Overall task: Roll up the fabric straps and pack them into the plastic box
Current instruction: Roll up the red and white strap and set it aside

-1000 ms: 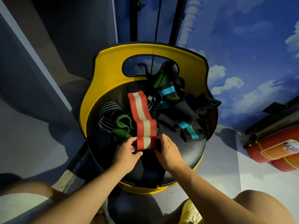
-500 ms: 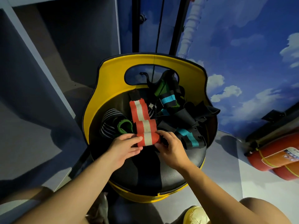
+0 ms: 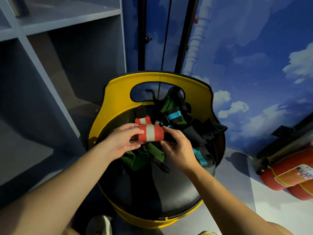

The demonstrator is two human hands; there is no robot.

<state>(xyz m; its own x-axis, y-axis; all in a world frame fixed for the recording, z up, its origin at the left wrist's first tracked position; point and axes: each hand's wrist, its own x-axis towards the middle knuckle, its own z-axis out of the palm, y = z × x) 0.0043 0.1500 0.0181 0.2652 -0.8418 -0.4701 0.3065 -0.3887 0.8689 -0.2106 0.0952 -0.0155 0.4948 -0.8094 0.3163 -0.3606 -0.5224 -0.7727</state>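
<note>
Left hand (image 3: 124,141): fingers curled round the left end of the red-and-white strap roll (image 3: 151,133).
Right hand (image 3: 177,150): fingertips pinch the roll's right end.
Roll: held between both hands, above the green strap (image 3: 144,158) on the yellow-backed chair (image 3: 118,92).
Loose tail: beyond the fingers.

orange strap (image 3: 150,135) with a white centre stripe: mostly rolled into a thick roll lying sideways, held up over the yellow chair (image 3: 118,92), short unrolled tail running back to a black end tab. green strap (image 3: 144,158) lies crumpled on the chair's black seat, directly under the roll. tangled pile of black straps (image 3: 199,133) with teal bands sits on the seat's right side, up against the chair back. plastic box not visible.
</note>
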